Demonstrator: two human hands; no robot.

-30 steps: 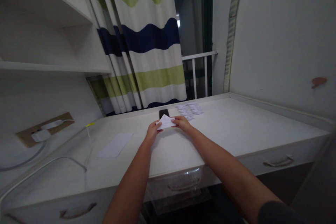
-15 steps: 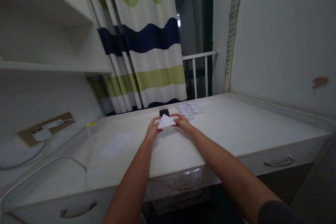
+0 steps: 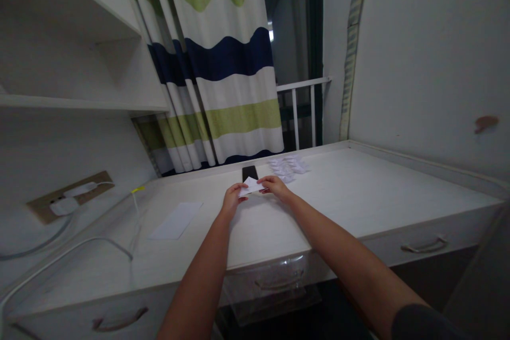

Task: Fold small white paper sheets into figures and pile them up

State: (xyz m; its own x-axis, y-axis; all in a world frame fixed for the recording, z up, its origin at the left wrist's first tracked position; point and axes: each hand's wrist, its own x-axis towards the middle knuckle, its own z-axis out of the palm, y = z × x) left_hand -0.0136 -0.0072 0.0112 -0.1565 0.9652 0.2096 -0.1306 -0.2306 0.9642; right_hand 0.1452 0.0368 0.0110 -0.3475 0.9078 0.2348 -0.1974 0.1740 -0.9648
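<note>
Both my hands meet over the white desk (image 3: 358, 191) and pinch a small folded white paper (image 3: 251, 187). My left hand (image 3: 232, 199) grips its left end with thumb and fingers closed. My right hand (image 3: 274, 186) pinches the right end, fingers curled over the top edge. The paper is held just above the desk surface. A dark phone (image 3: 249, 172) lies flat right behind it.
A pile of small folded white papers (image 3: 287, 166) sits behind my right hand. A flat white sheet (image 3: 176, 220) lies to the left. A wall socket with plugs and cables (image 3: 67, 199) is far left. Striped curtain (image 3: 215, 64) hangs behind; shelves (image 3: 79, 101) stand at left.
The folded paper looks smaller and flatter between my fingers than a second ago, and my right hand has shifted slightly left toward the other one.
</note>
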